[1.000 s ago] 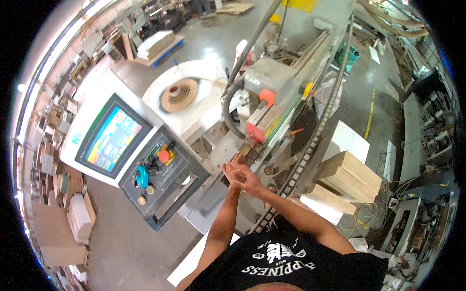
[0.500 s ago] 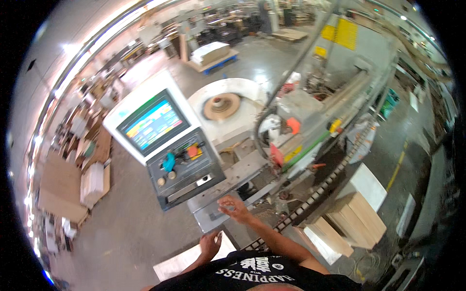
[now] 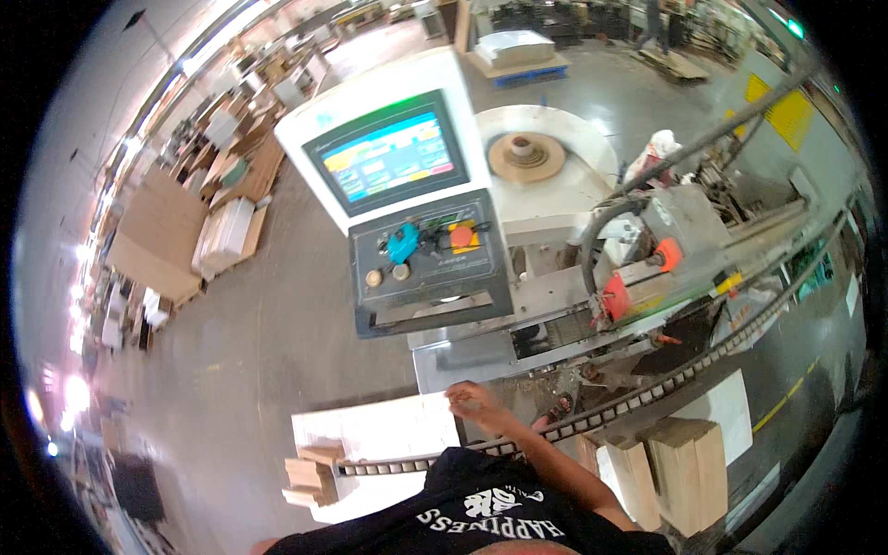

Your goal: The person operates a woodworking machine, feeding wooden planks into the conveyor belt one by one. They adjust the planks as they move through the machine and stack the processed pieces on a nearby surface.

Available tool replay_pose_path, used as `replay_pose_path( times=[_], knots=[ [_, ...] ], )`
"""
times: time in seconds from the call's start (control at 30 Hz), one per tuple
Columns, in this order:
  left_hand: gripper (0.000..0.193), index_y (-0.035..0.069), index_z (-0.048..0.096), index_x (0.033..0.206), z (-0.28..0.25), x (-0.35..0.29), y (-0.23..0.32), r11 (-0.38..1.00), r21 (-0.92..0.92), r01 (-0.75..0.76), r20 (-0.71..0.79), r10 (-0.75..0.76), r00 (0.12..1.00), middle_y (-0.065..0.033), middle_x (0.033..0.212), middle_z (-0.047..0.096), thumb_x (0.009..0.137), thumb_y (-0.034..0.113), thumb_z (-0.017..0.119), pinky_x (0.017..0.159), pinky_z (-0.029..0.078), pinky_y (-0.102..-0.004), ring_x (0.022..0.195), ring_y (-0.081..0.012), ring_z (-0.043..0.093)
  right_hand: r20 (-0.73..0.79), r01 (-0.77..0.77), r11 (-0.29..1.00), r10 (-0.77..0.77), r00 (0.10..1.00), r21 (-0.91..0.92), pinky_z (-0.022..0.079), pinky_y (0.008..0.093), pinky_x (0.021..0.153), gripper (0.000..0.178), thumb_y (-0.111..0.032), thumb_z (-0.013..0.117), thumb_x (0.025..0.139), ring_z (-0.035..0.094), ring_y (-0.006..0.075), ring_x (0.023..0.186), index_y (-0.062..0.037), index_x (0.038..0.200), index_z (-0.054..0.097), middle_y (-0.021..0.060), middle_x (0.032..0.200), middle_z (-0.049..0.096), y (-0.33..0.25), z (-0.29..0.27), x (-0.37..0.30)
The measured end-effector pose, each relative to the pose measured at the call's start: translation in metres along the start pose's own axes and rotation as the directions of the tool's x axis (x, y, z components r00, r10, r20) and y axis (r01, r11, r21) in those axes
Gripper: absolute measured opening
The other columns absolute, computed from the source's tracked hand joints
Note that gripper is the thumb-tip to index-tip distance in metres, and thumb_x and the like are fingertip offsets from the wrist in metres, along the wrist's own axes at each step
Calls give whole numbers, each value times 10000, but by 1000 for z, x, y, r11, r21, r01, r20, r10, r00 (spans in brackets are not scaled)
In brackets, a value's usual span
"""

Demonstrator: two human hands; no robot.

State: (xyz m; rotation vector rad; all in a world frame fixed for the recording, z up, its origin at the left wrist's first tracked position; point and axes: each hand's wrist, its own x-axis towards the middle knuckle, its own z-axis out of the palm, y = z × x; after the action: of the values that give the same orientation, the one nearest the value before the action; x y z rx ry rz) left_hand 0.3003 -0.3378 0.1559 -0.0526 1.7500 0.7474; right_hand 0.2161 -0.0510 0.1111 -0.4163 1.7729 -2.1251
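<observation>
My right hand [image 3: 475, 403] reaches forward over the near end of the machine, its fingers loosely bent and apart, with nothing visible in them. It is beside the right edge of a white panel [image 3: 370, 424] and just below a grey metal plate [image 3: 462, 363]. Beyond them stands a control console [image 3: 430, 268] with a lit screen [image 3: 393, 159], knobs, a teal object and a red button. My left hand is out of sight; only a bit of skin shows at the lower left edge.
A chain track [image 3: 620, 407] runs from the white panel toward the right. Stacked wooden boards [image 3: 684, 467] stand at the near right, and small wood pieces [image 3: 310, 476] lie at the near left. A round white table with a tape roll [image 3: 527, 157] is behind the console.
The view has turned left and down, so the console sits farther right and higher. My left hand has dropped out of view. My right hand has moved from the metal plate toward the white panel.
</observation>
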Motion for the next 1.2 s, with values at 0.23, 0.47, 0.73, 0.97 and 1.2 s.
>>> replay_pose_path(
  times=[0.23, 0.47, 0.73, 0.97, 1.2],
  knots=[
    [419, 120, 718, 1255, -8, -102, -77, 944, -243, 223, 425, -103, 899, -61, 1045, 736, 1062, 485, 649, 992, 530, -436, 1000, -211, 684, -296, -155, 980, 185, 937, 123, 523, 340, 1044, 372, -201, 746, 1035, 650, 168, 1192, -56, 1361, 643, 74, 1281, 693, 29, -84, -93],
    [336, 135, 732, 1140, 23, -101, -164, 840, -403, 364, 550, -95, 830, 15, 956, 711, 1078, 460, 674, 957, 542, -393, 918, -130, 663, -553, -118, 987, 160, 817, 110, 519, 383, 1084, 376, -253, 739, 1054, 662, 198, 1194, -72, 1369, 641, 71, 1293, 677, 4, -105, -133],
    [256, 84, 774, 1080, -46, -69, -120, 526, 833, 170, -180, -31, 983, -204, 944, 784, 1026, 270, 606, 772, 592, -559, 824, -392, 755, -613, -379, 806, 25, 789, -455, 513, 508, 1097, 390, -285, 759, 1026, 658, 330, 1294, -73, 1344, 677, 153, 1386, 690, -18, -81, -150],
    [140, 76, 751, 1095, -29, -8, 36, 819, 532, -215, -512, 513, 689, -125, 682, 690, 1035, 180, 679, 724, 518, -459, 703, -323, 691, -590, -446, 511, -158, 792, -735, 534, 496, 1049, 472, -182, 846, 867, 654, 343, 1261, -158, 1308, 680, 93, 1363, 695, -137, -85, -186],
    [107, 81, 781, 1053, 33, 91, 136, 422, 626, -656, -124, 884, 450, -90, 748, 680, 948, 75, 759, 726, 493, -414, 681, -278, 627, -933, -939, 68, 111, 343, -338, 506, 478, 1132, 883, -317, 930, 779, 570, 366, 1399, -93, 1534, 531, 149, 1572, 562, -155, -91, -345]
  ],
)
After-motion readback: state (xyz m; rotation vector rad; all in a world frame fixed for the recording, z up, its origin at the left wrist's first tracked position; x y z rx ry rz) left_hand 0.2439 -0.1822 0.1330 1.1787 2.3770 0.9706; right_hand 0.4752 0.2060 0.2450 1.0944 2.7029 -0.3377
